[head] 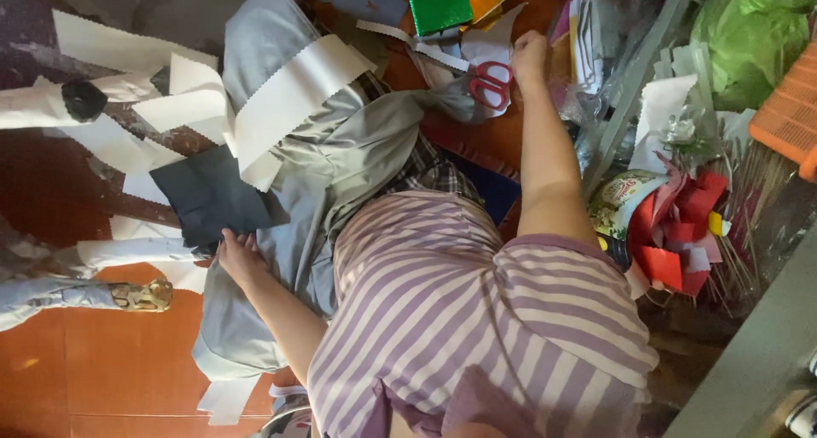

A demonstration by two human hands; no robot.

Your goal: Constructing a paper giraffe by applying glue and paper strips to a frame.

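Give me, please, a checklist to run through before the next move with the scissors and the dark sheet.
1. Right hand beside the red-handled scissors: ok.
2. Scissors actually gripped: cannot tell.
3. Left hand on the dark sheet: ok, it touches the lower edge.
4. Dark sheet free of other things: not ok, a white paper strip overlaps its corner.
5. Working space tidy: not ok, grey cloth and paper scraps lie about.

Our left hand [241, 255] on the cloth [340, 161] beside a paper sheet [210, 194], paper strips [289, 93] lying across the cloth, our right hand [528, 53] just beside the scissors [491, 82], paper scraps [681, 225] piled further right, all on the floor [102, 361]
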